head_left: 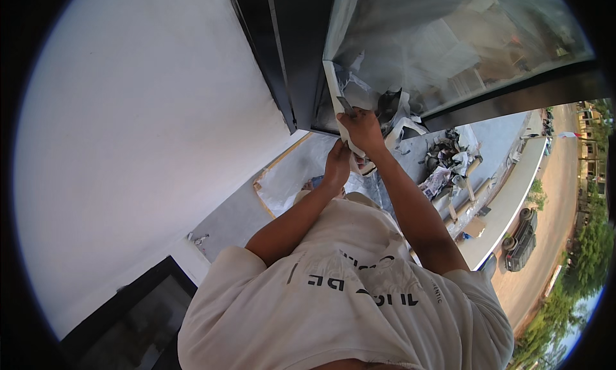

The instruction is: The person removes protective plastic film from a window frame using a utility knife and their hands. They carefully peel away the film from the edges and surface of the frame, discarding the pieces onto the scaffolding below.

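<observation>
In our right hand (363,132) we have a flat grey blade (346,105), its end sticking out past the thumb and lying against a pale strip (334,91) that runs up the edge of the glass (462,46). The fingers of this hand are clamped on the blade. Our left hand (337,166) is just below, close to the strip's lower end, its fingers bunched together; we cannot tell whether they grip it.

The glass is hazy and streaked, with blurred pale and brown shapes showing in it, and a dark frame (564,84) borders its lower side. To the left of the strip stands a black panel (301,55), and beyond that a smooth white wall (135,120) fills our left side. Low on that side we see a dark pane (138,318) in a black surround.

Beneath our hands, a clear sheet (273,190) lies over part of the grey floor (232,209). To the right, a pile (447,158) of crumpled paper and scraps lies near some wooden poles (471,177). Past a pale ledge (516,190) we look down on sandy ground (555,171), a dark car (523,240) and green trees (587,254).
</observation>
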Tool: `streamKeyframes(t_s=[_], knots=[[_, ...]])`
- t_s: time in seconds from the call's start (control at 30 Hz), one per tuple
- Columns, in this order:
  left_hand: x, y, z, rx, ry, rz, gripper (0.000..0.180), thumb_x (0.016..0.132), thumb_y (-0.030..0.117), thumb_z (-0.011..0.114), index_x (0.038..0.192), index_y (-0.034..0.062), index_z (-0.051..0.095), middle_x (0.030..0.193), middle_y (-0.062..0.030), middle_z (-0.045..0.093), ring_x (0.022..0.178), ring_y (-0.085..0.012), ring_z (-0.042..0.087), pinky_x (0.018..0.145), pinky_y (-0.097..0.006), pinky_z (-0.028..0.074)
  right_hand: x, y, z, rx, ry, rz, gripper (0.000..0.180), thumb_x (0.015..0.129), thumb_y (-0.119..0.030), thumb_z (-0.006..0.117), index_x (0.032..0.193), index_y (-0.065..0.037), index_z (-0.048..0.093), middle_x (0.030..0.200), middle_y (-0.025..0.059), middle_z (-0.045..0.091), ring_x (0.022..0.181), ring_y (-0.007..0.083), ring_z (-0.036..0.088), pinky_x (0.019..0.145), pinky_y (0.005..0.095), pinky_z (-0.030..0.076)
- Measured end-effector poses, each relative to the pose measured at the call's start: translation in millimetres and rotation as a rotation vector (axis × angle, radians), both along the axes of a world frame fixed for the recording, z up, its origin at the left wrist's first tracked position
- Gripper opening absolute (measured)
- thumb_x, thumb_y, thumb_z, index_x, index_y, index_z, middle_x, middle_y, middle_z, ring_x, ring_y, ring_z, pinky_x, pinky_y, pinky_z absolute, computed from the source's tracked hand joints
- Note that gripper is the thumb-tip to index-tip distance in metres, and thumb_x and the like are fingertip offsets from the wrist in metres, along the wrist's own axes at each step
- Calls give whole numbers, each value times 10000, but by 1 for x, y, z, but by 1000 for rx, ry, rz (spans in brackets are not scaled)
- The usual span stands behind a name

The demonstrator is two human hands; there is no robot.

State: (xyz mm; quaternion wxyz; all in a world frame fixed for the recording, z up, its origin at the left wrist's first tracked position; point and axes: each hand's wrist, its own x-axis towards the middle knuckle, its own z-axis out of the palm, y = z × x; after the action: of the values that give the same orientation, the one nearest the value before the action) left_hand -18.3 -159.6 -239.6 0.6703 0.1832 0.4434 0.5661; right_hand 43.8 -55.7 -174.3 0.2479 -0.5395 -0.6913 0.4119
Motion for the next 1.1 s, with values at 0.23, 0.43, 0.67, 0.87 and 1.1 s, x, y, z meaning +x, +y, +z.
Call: streamKeyframes(t_s=[0.23, 0.43, 0.67, 0.87, 1.1], knots=[[-36, 4, -26, -147, 134, -60, 501, 985, 425, 405, 1316, 53, 456, 1304, -84, 508, 1304, -211, 400, 1058, -409, 315, 45, -22, -27, 26, -150, 3, 396, 855, -387, 644, 914, 3, 673, 795, 228, 661, 780, 395, 660, 700, 440, 498], [-47, 84, 4, -42, 321, 46, 568, 988, 472, 418, 1386, 67, 395, 1367, -109, 457, 1311, -216, 398, 1059, -418, 309, 70, -5, -45, 49, -234, -112, 335, 856, -396, 645, 896, -67, 694, 787, 208, 670, 797, 404, 658, 692, 455, 500], [-21, 141, -9, -88, 287, 177, 417, 989, 344, 456, 1189, -19, 496, 1105, -153, 563, 971, -239, 531, 871, -357, 415, 78, 15, -44, 66, -406, -63, 317, 867, -391, 631, 948, -91, 695, 838, 211, 673, 806, 404, 658, 699, 470, 507], [-17, 153, -59, -46, 767, 266, 342, 994, 231, 374, 1128, -66, 477, 1082, -334, 545, 1026, -515, 505, 913, -474, 370, 93, 11, -110, 326, -322, 6, 250, 938, -284, 569, 993, -63, 674, 978, 143, 693, 875, 364, 658, 748, 404, 517], [15, 148, -110, -42, 549, 293, 275, 1026, 240, 339, 1071, -4, 456, 894, -117, 534, 723, -185, 589, 567, -301, 536, 99, 9, -69, 126, 210, -112, 269, 973, -227, 513, 1077, -26, 661, 961, 156, 704, 799, 244, 670, 738, 331, 505]])
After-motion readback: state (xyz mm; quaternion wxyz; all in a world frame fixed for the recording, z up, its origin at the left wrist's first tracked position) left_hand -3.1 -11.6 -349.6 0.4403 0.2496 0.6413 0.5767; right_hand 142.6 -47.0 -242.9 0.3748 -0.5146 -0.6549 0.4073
